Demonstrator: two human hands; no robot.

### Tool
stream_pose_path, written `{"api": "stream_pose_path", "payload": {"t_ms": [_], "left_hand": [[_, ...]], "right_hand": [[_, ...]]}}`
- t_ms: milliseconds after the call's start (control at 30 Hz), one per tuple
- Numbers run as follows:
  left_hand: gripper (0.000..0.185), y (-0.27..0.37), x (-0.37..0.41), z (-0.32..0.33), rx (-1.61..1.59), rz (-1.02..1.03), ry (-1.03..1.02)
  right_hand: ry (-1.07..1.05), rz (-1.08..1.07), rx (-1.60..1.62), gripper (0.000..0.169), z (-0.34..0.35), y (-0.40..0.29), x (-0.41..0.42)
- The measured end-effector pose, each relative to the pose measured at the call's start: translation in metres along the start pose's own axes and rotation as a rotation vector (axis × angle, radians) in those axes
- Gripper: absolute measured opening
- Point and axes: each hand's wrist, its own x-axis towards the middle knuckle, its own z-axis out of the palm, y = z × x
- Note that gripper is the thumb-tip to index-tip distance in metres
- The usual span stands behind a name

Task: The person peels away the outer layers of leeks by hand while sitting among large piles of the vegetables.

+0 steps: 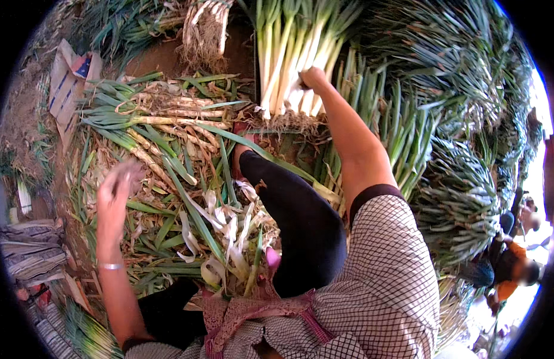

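Observation:
My right hand [314, 80] is at a row of trimmed leeks [288, 58], its fingers curled around a white stalk. Their green tops point away from me, and the stringy roots [290, 122] face me. To the left, my left hand [117, 183] is motion-blurred above a litter of peeled leaves, fingers apart and nothing visible in it. Just beyond it lie untrimmed leeks [169, 120] with dry, brownish outer skins. Pale stripped leaf sheaths [227, 229] are heaped between my legs, by my apron [254, 309].
Large leek piles [456, 197] rise along the right. A rooty bundle [207, 31] stands at the far side. A woven sack [70, 85] lies at the left, above folded sheets [32, 251]. A person in orange and black [512, 269] is at the far right.

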Motion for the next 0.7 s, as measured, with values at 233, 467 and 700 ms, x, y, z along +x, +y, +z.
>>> {"api": "stream_pose_path", "payload": {"t_ms": [233,467,700], "left_hand": [[0.03,-0.065,-0.06,-0.038,0.043,-0.213,0.114],[0.03,-0.038,-0.088,-0.043,-0.085,-0.154,0.203],[0.031,-0.062,-0.123,-0.09,-0.333,-0.039,0.316]], "right_hand": [[-0.17,0.187,0.004,0.045,-0.01,-0.022,0.01],[0.109,-0.213,-0.157,0.045,-0.03,-0.089,-0.033],[-0.281,-0.89,-0.023,0.037,0.068,-0.287,-0.135]]}}
